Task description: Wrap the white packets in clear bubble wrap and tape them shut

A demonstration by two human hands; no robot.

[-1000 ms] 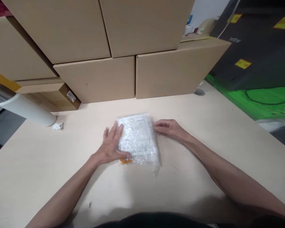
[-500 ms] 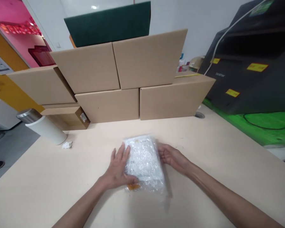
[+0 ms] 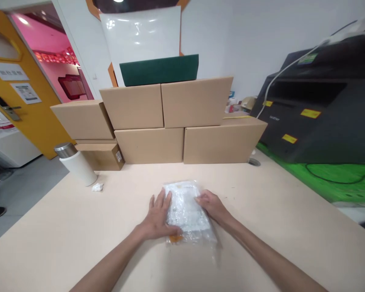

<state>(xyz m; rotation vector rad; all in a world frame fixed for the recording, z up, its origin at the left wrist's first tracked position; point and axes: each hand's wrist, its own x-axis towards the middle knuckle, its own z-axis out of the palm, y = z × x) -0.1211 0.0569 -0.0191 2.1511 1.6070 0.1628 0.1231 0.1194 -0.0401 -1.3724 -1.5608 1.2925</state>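
Observation:
A flat white package in clear bubble wrap (image 3: 187, 209) lies on the pale table (image 3: 134, 267). Loose wrap sticks out at its near end, where a small orange patch shows. My left hand (image 3: 158, 219) rests on the package's left side with fingers spread and the thumb along the near edge. At the right edge, my right hand (image 3: 211, 205) pinches the wrap between thumb and curled fingers. Its other fingertips are partly hidden.
Stacked cardboard boxes (image 3: 149, 146) line the back of the table, a dark green box (image 3: 161, 71) on top. A white flask with a steel lid (image 3: 79, 166) and a crumpled tissue (image 3: 97, 187) stand at the left. A dark printer (image 3: 322, 105) sits at the right on a green surface.
The view has tilted up, showing more wall and door. My right hand has gone from beside the package's right edge to pinching the wrap there. My left hand stays on the package.

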